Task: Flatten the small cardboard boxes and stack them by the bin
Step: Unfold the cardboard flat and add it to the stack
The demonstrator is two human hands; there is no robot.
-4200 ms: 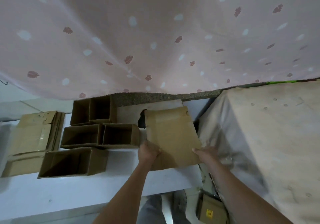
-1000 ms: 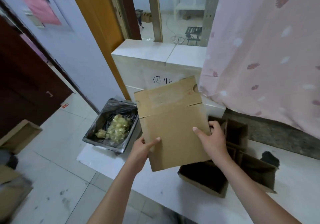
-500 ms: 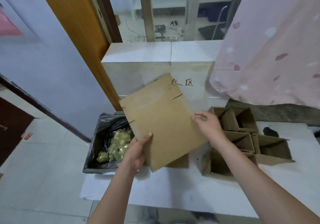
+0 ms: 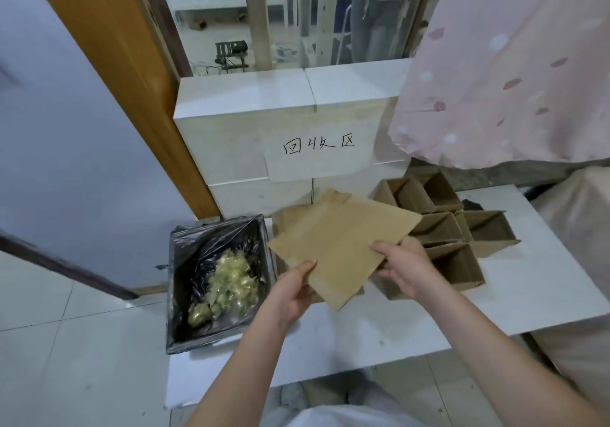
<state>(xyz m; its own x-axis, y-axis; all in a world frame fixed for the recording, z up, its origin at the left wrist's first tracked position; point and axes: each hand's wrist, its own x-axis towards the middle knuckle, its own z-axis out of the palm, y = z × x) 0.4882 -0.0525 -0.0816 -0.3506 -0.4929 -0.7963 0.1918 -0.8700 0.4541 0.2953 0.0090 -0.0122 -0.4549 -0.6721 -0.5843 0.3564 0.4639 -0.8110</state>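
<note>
Nearest the camera, both hands carry one flattened cardboard box (image 4: 340,248), held nearly level. The left hand (image 4: 290,291) pinches its near left edge, thumb on top; the right hand (image 4: 404,269) grips the near right edge, fingers curled under. The sheet hangs over the white tabletop (image 4: 412,321), just right of the black-lined bin (image 4: 214,281), above brown cardboard that seems to be the stack of flattened boxes (image 4: 287,218). The step in hand looks like placing. The next move calls for lowering the sheet square onto that stack and letting go. Beyond, the open boxes (image 4: 455,238) are not yet flattened.
</note>
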